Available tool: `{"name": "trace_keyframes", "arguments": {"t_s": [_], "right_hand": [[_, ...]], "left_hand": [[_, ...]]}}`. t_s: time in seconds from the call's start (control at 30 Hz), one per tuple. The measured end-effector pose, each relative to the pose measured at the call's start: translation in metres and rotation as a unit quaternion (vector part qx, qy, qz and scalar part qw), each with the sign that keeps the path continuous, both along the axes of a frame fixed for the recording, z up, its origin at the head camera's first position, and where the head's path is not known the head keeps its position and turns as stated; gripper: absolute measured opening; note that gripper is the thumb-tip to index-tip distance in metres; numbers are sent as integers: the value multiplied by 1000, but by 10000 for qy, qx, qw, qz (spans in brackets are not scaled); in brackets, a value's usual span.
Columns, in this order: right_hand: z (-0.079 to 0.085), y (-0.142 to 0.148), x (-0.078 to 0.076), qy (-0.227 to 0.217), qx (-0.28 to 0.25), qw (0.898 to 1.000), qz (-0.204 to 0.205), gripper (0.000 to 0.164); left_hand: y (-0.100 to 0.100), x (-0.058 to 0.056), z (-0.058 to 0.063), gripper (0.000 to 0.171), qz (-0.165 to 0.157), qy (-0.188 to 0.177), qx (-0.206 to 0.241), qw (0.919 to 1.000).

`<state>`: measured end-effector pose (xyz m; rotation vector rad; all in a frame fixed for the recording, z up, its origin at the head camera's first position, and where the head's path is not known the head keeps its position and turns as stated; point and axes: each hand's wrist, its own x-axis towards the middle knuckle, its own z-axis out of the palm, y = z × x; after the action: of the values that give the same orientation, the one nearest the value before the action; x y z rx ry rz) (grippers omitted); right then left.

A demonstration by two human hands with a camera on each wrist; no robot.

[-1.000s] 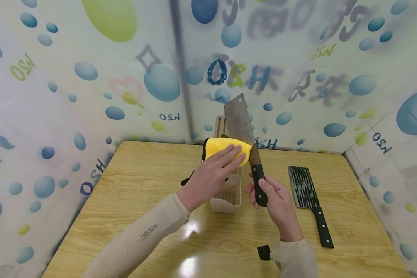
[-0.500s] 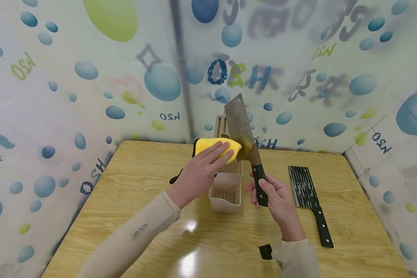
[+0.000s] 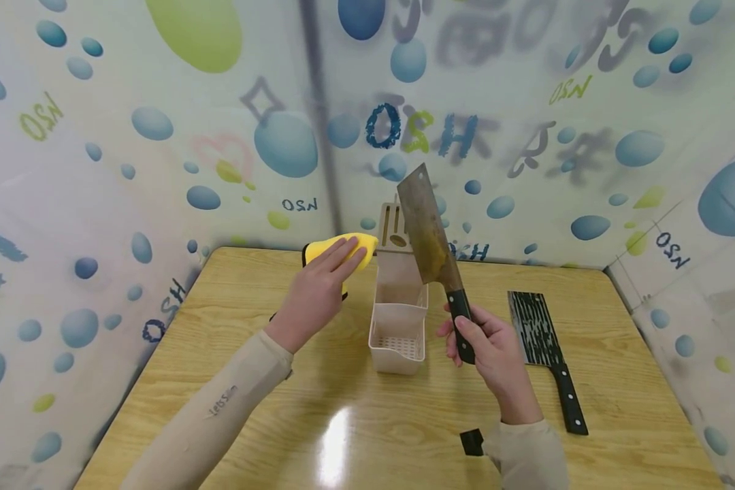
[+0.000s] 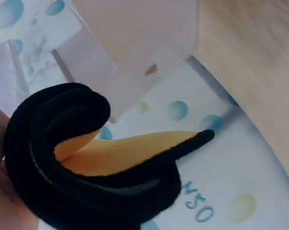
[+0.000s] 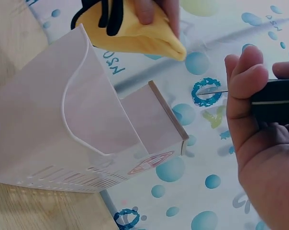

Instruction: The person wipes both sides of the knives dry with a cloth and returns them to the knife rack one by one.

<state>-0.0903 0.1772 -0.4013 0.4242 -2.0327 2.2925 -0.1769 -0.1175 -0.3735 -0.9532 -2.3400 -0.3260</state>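
Note:
My right hand (image 3: pixel 493 350) grips the black handle of a cleaver (image 3: pixel 425 218), its broad blade pointing up and leaning slightly left. The steel looks stained brown and yellowish near the handle. My left hand (image 3: pixel 318 292) holds a folded yellow cloth (image 3: pixel 343 250) with black edging, to the left of the blade and apart from it. In the left wrist view the cloth (image 4: pixel 120 153) curls over on itself, black border outward. Both cloth (image 5: pixel 135 31) and right hand (image 5: pixel 264 110) show in the right wrist view, where the blade is mostly hidden behind the fingers.
A beige knife and utensil holder (image 3: pixel 398 327) with slots at its back stands mid-table between the hands. A second cleaver (image 3: pixel 535 330) with a black-streaked blade lies at the right. The wooden table (image 3: pixel 220 381) meets a printed wall (image 3: pixel 269 136) behind.
My left hand has drawn the cloth left, off the cleaver's blade and past the holder, which now shows more fully. The right hand keeps its grip, the cleaver almost still.

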Motion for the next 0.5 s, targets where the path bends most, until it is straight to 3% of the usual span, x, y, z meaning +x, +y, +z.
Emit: {"name": "trace_keyframes", "arguments": {"t_s": [0.17, 0.5], "right_hand": [[-1, 0, 0, 187, -23, 9998, -67, 23], [0, 2, 1, 0, 156, 9997, -172, 25]], "left_hand": [[-10, -6, -8, 68, 240, -260, 81, 9993], [-28, -12, -28, 72, 659, -597, 78, 9960]]}}
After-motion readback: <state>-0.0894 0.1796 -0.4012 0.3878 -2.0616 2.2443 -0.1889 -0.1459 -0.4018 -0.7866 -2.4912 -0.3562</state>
